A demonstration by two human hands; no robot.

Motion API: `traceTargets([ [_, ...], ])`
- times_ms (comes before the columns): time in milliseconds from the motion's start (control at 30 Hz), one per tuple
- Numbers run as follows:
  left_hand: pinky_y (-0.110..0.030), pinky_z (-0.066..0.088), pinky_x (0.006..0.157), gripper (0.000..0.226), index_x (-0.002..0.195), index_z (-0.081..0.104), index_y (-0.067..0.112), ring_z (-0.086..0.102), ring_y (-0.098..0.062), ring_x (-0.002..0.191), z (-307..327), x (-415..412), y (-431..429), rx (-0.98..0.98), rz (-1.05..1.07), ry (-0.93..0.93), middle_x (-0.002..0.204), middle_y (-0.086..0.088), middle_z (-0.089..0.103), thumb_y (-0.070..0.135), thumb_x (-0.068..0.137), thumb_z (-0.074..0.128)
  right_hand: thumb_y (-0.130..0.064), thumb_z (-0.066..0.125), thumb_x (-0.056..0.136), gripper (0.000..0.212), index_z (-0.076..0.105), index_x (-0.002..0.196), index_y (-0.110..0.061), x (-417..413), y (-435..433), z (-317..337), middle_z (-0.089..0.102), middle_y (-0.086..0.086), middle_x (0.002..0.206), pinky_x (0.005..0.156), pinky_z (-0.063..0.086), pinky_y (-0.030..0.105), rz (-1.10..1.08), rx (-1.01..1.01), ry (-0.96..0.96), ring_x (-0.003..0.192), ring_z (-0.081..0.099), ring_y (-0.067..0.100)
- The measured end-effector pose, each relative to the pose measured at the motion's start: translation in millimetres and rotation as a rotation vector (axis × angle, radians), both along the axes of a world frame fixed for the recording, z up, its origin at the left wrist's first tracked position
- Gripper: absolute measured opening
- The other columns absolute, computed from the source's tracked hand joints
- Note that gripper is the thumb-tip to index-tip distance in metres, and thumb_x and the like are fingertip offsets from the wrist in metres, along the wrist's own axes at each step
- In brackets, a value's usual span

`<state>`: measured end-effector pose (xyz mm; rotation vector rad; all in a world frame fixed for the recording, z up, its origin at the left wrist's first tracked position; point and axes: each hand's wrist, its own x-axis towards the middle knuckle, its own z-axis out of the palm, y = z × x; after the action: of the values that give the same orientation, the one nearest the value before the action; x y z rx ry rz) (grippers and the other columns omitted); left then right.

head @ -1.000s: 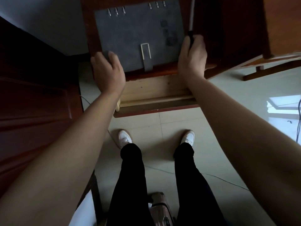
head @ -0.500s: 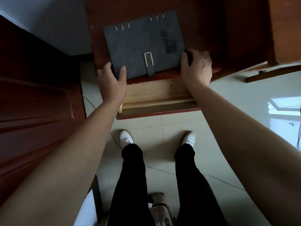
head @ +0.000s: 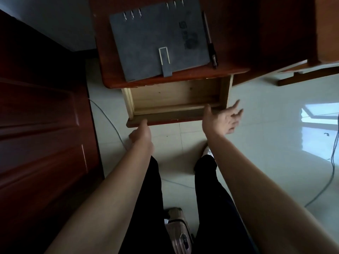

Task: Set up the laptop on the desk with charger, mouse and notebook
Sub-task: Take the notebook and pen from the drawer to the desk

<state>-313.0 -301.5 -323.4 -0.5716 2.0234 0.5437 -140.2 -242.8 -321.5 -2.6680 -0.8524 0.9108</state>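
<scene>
A grey ring-bound notebook [head: 157, 39] with a strap clasp lies flat on the red-brown desk [head: 236, 43], near its front edge. A dark pen [head: 210, 40] rests on the desk just right of the notebook. Below the desk top a pale wooden drawer [head: 176, 99] stands pulled out and looks empty. My left hand [head: 142, 133] is at the drawer's front lip, thumb on its edge, fingers hidden underneath. My right hand [head: 222, 120] hovers with fingers spread by the drawer's right front corner, holding nothing. No laptop, charger or mouse shows.
A dark red wooden door [head: 42, 134] fills the left side. A thin cable [head: 110, 120] runs over the pale tiled floor [head: 266, 125]. A pink suitcase [head: 178, 230] sits behind my legs. Another cable [head: 332, 162] hangs at the far right.
Both hands have let go of the notebook and pen and dropped to the drawer front. The pen now lies beside the notebook. More of the drawer shows.
</scene>
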Motion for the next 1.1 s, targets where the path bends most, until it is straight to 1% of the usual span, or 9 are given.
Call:
traceTargets([
  [67, -0.043, 0.052, 0.094, 0.059, 0.135, 0.047, 0.016, 0.054, -0.028, 0.119, 3, -2, 7, 0.122, 0.068, -0.166, 0.129, -0.012, 0.054, 0.048, 0.088, 0.063, -0.039, 0.074, 0.086, 0.1, 0.008, 0.159, -0.022, 8, 3, -1, 0.017, 0.01, 0.165, 0.121, 0.022, 0.047, -0.241, -0.075, 0.155, 0.148, 0.024, 0.032],
  [167, -0.041, 0.055, 0.091, 0.036, 0.122, 0.05, 0.014, 0.059, -0.025, 0.107, 10, -5, 20, 0.215, 0.169, -0.161, 0.121, -0.016, 0.057, 0.031, 0.092, 0.06, -0.018, 0.059, 0.094, 0.055, 0.036, 0.144, -0.022, 13, 8, 7, 0.05, 0.01, 0.143, 0.104, 0.05, 0.047, -0.523, 0.002, 0.632, 0.124, 0.056, 0.031],
  [400, -0.037, 0.056, 0.081, 0.036, 0.125, 0.048, 0.009, 0.06, -0.016, 0.085, 31, 18, 42, 0.272, 0.169, 0.163, 0.114, -0.009, 0.06, 0.013, 0.09, 0.05, -0.011, 0.046, 0.091, 0.04, 0.062, 0.127, -0.011, -16, 16, 30, 0.063, -0.002, 0.087, 0.08, 0.057, 0.025, -0.72, 0.211, 0.589, 0.066, 0.057, 0.008],
  [567, -0.033, 0.054, 0.078, 0.036, 0.123, 0.047, 0.007, 0.057, -0.011, 0.077, 32, 9, 61, 0.374, 0.007, 0.198, 0.104, -0.006, 0.058, 0.012, 0.088, 0.053, 0.002, 0.039, 0.088, 0.043, 0.067, 0.121, -0.002, -21, 39, 38, 0.065, 0.005, 0.104, 0.088, 0.061, 0.031, -0.647, 0.264, 0.661, 0.081, 0.059, 0.014],
  [700, -0.029, 0.055, 0.076, 0.016, 0.099, 0.053, 0.0, 0.051, -0.012, 0.067, 32, -3, 78, 0.532, -0.021, 0.159, 0.082, -0.005, 0.05, -0.005, 0.084, 0.051, 0.01, 0.041, 0.088, 0.043, 0.062, 0.126, 0.005, -24, 65, 45, 0.058, 0.012, 0.099, 0.072, 0.058, 0.02, -0.585, 0.338, 0.772, 0.081, 0.057, 0.017],
  [833, -0.041, 0.052, 0.099, 0.024, 0.076, 0.052, 0.006, 0.054, -0.02, 0.093, 31, -20, 86, 0.682, 0.217, -0.099, 0.091, -0.008, 0.052, -0.016, 0.081, 0.043, 0.008, 0.047, 0.079, 0.037, 0.062, 0.111, -0.001, -29, 82, 53, 0.055, 0.01, 0.094, 0.085, 0.06, 0.031, -0.613, 0.364, 1.038, 0.083, 0.054, 0.017],
  [933, -0.045, 0.053, 0.096, 0.026, 0.089, 0.056, 0.007, 0.06, -0.021, 0.103, 32, -25, 78, 0.736, 0.238, -0.205, 0.099, -0.005, 0.057, -0.014, 0.081, 0.043, 0.002, 0.047, 0.077, 0.025, 0.059, 0.095, -0.011, -27, 86, 49, 0.054, 0.006, 0.093, 0.085, 0.059, 0.037, -0.646, 0.361, 1.126, 0.089, 0.05, 0.022],
  [1033, -0.042, 0.057, 0.087, 0.018, 0.088, 0.056, 0.011, 0.062, -0.02, 0.1, 32, -26, 71, 0.717, 0.117, -0.181, 0.098, -0.002, 0.058, -0.005, 0.084, 0.049, -0.002, 0.052, 0.083, 0.031, 0.055, 0.112, -0.012, -20, 80, 47, 0.058, 0.004, 0.09, 0.075, 0.057, 0.032, -0.566, 0.29, 1.051, 0.088, 0.059, 0.021],
  [1100, -0.035, 0.056, 0.072, 0.008, 0.085, 0.055, 0.013, 0.064, -0.018, 0.09, 33, -25, 73, 0.633, -0.045, -0.04, 0.09, -0.002, 0.06, 0.006, 0.084, 0.053, -0.009, 0.057, 0.086, 0.055, 0.046, 0.139, -0.014, -19, 75, 45, 0.064, 0.006, 0.113, 0.084, 0.056, 0.034, -0.468, 0.266, 0.904, 0.098, 0.061, 0.021],
])
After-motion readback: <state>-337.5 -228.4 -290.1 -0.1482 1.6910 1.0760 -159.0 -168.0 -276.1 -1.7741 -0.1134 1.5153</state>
